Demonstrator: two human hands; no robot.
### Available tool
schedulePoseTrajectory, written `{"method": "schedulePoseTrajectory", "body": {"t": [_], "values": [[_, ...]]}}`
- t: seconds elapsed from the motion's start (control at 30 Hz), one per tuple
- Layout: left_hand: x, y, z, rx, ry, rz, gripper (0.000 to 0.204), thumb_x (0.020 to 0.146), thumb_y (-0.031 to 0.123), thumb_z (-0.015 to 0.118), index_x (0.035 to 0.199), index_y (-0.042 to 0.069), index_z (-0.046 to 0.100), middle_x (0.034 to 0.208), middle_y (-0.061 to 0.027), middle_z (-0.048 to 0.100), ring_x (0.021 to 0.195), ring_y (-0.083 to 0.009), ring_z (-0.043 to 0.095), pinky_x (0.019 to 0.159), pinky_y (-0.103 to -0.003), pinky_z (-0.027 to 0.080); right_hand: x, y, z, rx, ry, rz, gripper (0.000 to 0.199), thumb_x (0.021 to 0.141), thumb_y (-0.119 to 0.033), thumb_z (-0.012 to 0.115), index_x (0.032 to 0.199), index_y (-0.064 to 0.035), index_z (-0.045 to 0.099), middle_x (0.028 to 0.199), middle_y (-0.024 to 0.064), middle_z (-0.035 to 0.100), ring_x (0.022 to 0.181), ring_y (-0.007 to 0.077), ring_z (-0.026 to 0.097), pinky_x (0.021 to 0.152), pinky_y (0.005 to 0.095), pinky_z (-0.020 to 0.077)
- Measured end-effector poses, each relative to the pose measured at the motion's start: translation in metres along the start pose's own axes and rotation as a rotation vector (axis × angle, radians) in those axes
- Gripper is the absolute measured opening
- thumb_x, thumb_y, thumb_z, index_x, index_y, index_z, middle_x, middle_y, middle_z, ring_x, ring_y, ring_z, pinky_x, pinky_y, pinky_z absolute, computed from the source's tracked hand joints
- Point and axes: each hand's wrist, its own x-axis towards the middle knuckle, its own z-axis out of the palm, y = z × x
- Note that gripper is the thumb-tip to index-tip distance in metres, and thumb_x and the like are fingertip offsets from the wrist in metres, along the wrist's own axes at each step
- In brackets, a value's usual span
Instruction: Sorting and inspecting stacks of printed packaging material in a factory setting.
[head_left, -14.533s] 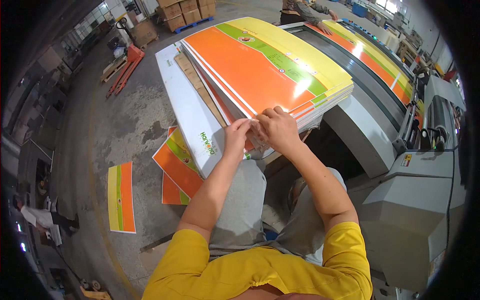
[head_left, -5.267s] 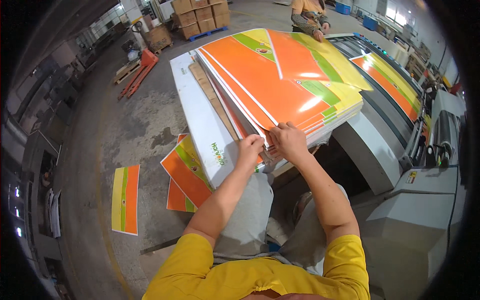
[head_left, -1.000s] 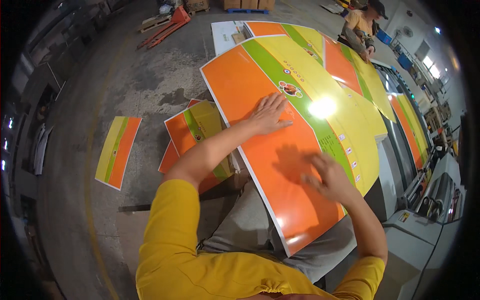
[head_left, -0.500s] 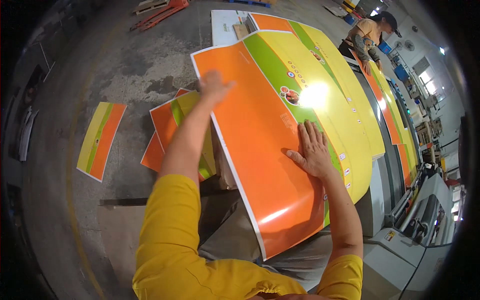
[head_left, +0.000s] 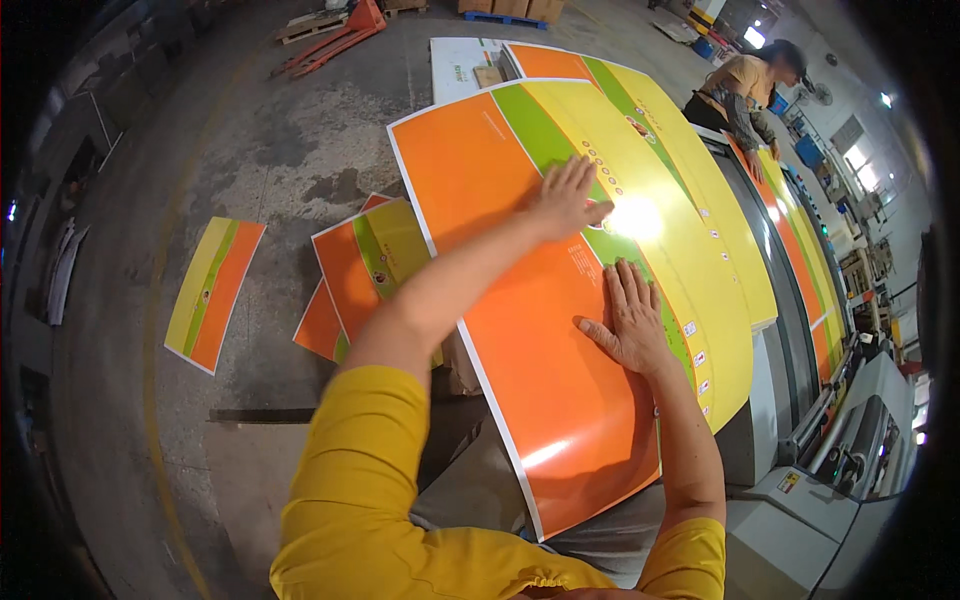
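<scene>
Reaching in from the lower edge of the head view, both arms extend over a large printed sheet (head_left: 540, 340), which lies directly under the palms. Its long axis runs away from the person, tilting slightly left at the far end, with orange, green and yellow bands along its length; the near end hangs over the legs. The right hand (head_left: 632, 320) is nearer that end, flat along the orange-green border, fingers extended and thumb spread, pinching nothing. The left hand (head_left: 570, 200) is farther out, its forearm crossing the orange band. Its fingers are straight and its thumb is apart, gripping nothing; whether the palm presses down cannot be told. Beyond the sheet and to its right is a stack of similar sheets (head_left: 655, 100), partly covered by it.

As for containers, cardboard boxes (head_left: 545, 10) on a blue pallet (head_left: 505, 20) are cut off by the top edge, and a blue bin (head_left: 808, 150) sits in the right background; the contents of both are hidden.
</scene>
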Motion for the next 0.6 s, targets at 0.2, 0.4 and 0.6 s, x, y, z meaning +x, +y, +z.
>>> {"method": "schedulePoseTrajectory", "body": {"t": [0.2,0.4,0.6], "values": [[-0.018,-0.07,-0.011,0.134,-0.383,-0.575,0.088,0.088,0.066,0.026,0.145,0.001,0.015,0.152,-0.0167,0.01,0.142,-0.0294,0.005,0.111,-0.05,0.005,-0.009,0.005,-0.004,-0.018,-0.136,0.049,0.097,0.08,-0.072,0.042,0.14,0.0024,0.026,0.146,0.0231,0.024,0.137,0.0371,0.019,0.111,0.0502,0.0126],[-0.072,-0.167,-0.062,0.358,-0.249,-1.055,0.083,0.088,0.064,0.028,0.143,0.002,0.024,0.149,-0.0159,0.022,0.138,-0.0293,0.019,0.109,-0.054,0.01,-0.006,0.002,-0.001,0.003,-0.102,0.017,0.096,0.08,-0.072,0.041,0.138,0.0036,0.029,0.144,0.024,0.027,0.136,0.0376,0.021,0.109,0.0514,0.0151],[-0.088,-0.179,-0.083,0.309,0.164,-0.881,0.069,0.093,0.054,0.029,0.14,0.004,0.031,0.148,-0.016,0.027,0.137,-0.0328,0.019,0.108,-0.055,0.01,0.001,-0.007,-0.001,0.006,-0.002,-0.017,0.092,0.081,-0.07,0.041,0.136,0.0037,0.034,0.142,0.0238,0.031,0.134,0.0382,0.025,0.108,0.0513,0.0177]]}}
